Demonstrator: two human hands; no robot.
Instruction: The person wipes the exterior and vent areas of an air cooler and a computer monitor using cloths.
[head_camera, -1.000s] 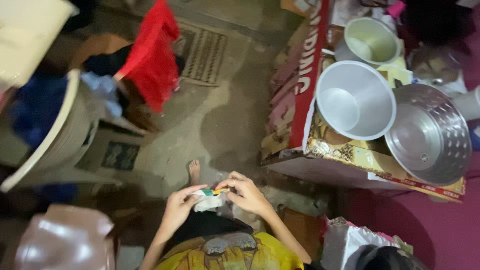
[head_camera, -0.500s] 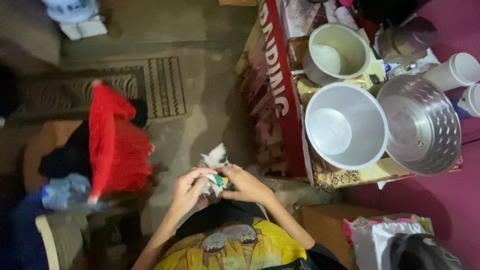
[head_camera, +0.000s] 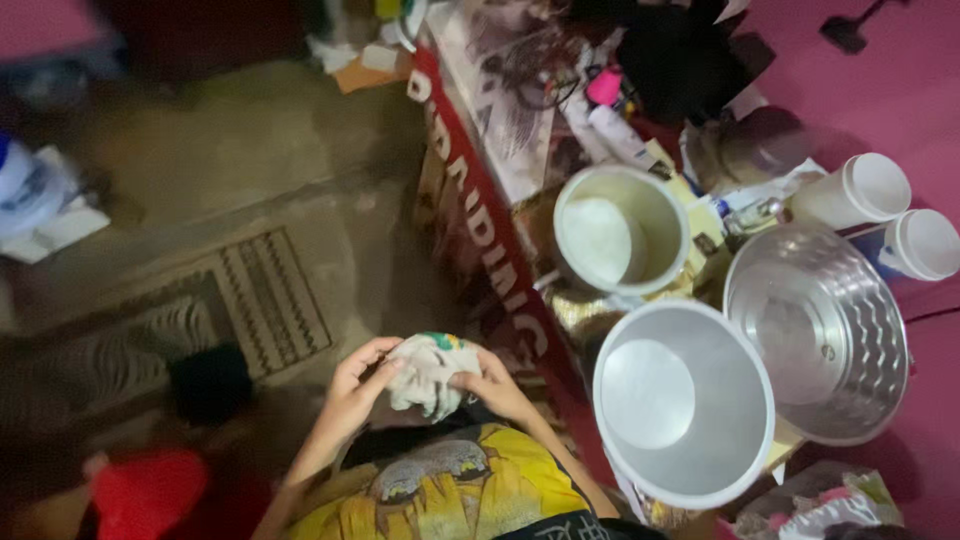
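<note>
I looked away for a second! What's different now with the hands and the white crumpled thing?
Both hands kept hold of the crumpled white cloth; nothing was let go. The left hand and right hand now cup it more closely, so it looks like a bigger bundle. The view swung, so the red thing slid to the lower left corner. The big white bowl, steel basin and white bucket stayed side by side on the stand.

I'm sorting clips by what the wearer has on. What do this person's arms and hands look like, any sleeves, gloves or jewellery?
Both arms are bare to the frame's edge: no sleeves show. The left hand and right hand wear no gloves; no rings, watch or bracelets are visible, though the picture is soft. The fingers are uncovered. Below them shows a yellow printed shirt.
</note>
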